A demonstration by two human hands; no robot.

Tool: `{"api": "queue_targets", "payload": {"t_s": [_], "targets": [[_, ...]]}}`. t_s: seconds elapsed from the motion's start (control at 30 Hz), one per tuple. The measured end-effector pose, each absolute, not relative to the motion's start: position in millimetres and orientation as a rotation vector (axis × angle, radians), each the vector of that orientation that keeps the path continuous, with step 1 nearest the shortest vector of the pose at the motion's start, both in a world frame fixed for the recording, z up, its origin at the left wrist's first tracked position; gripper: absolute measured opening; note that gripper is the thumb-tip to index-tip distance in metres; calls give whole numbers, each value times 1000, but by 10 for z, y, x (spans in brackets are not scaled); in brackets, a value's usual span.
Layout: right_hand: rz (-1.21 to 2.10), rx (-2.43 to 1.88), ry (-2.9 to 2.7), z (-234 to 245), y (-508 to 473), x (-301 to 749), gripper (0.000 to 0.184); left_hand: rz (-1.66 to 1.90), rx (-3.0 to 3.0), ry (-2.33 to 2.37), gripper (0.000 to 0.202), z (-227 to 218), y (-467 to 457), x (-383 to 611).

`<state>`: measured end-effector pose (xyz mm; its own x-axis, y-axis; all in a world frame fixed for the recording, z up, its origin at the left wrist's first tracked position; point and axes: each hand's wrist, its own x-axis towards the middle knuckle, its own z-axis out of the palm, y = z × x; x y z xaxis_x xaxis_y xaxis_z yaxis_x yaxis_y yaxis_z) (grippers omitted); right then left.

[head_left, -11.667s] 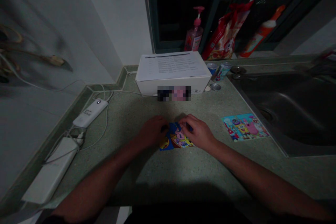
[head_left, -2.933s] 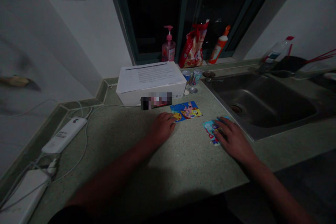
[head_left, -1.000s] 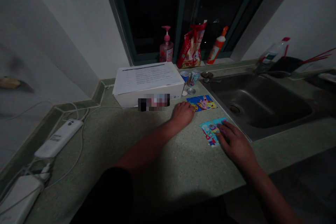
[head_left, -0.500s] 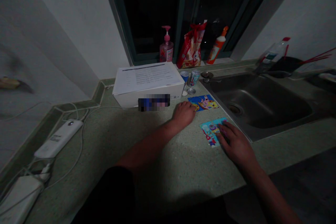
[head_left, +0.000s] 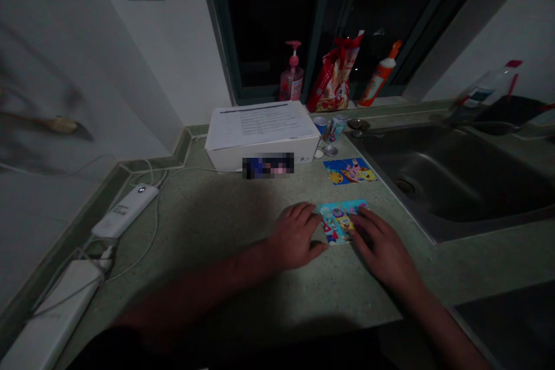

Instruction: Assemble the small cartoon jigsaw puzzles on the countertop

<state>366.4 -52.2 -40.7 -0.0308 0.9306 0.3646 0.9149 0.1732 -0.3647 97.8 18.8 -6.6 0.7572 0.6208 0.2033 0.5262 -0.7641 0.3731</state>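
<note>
A light blue cartoon picture card [head_left: 339, 221] lies flat on the speckled green counter [head_left: 225, 225]. My left hand [head_left: 297, 237] rests on the counter at the card's left edge, fingers loosely spread and touching it. My right hand [head_left: 384, 245] lies flat over the card's right part, fingers stretched toward it. A second, darker blue cartoon card [head_left: 349, 171] lies apart, further back beside the sink.
A white box topped with a printed sheet [head_left: 262, 133] stands behind. Two small cans [head_left: 330, 126] and a steel sink [head_left: 451, 176] are at right. Pump bottle [head_left: 291, 74], red bag [head_left: 335, 75], orange-capped bottle [head_left: 380, 76] stand on the sill. Power banks with cables [head_left: 125, 211] lie left.
My left hand left the dark blue card by the sink and came to the light blue card's left edge. The right hand slid that card slightly left. The view shifted left.
</note>
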Motion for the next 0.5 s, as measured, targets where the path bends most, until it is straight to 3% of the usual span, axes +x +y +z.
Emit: {"api": "queue_targets", "payload": {"t_s": [0.1, 0.5], "targets": [[121, -1678, -1976, -378, -526, 3415, 38, 451, 2655, 951, 67, -74, 96, 731], [421, -1270, -2194, -133, -212, 2644, 39, 505, 2526, 1315, 50, -32, -80, -88]]}}
